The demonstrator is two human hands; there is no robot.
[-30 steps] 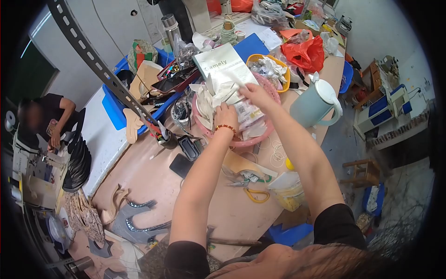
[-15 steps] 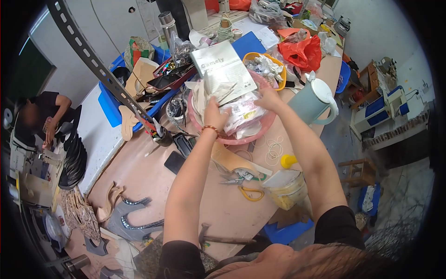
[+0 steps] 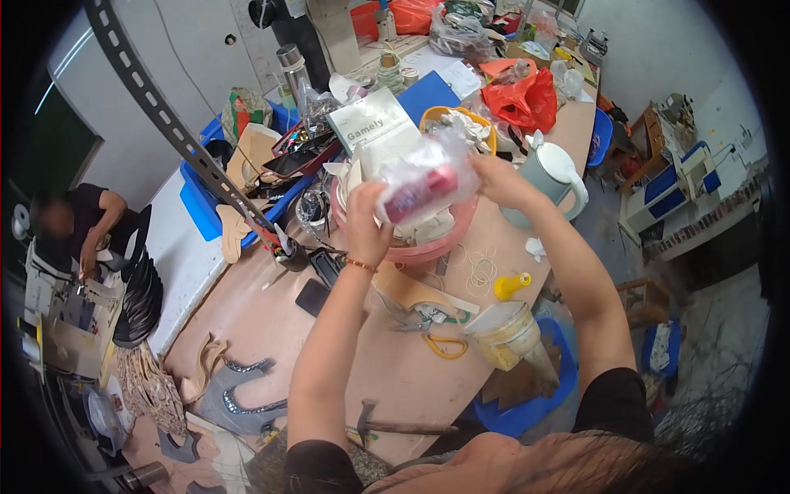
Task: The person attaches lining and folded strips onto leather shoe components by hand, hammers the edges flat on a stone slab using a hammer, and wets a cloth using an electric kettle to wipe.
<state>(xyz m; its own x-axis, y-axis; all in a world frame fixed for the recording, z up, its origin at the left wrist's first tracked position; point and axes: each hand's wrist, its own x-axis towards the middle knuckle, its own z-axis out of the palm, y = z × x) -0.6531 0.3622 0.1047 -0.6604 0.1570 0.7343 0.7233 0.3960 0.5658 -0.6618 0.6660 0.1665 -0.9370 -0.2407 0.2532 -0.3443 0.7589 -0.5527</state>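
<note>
Between my two hands a clear plastic bag [image 3: 428, 185] with pink and dark contents is held up, blurred by motion. My left hand [image 3: 368, 224] grips its left end, and my right hand [image 3: 504, 183] grips the right end. Below the bag is a pink plastic basin [image 3: 432, 249], which holds pale cloth-like pieces and other bags. A white box marked "Gamely" [image 3: 370, 119] leans at the basin's far side, its lower part hidden by the bag.
Right of the basin stands a grey-green kettle [image 3: 555, 173]. Nearer me are a yellow-stained tub [image 3: 499, 333], pliers [image 3: 410, 323], a phone [image 3: 312, 297] and a hammer [image 3: 403, 426]. A blue crate [image 3: 202, 202] lies left. Another person [image 3: 90, 214] sits far left.
Both hands have raised the plastic bag out of the basin. The white box sits a little farther left and lower. A white crumpled scrap now shows beside the kettle.
</note>
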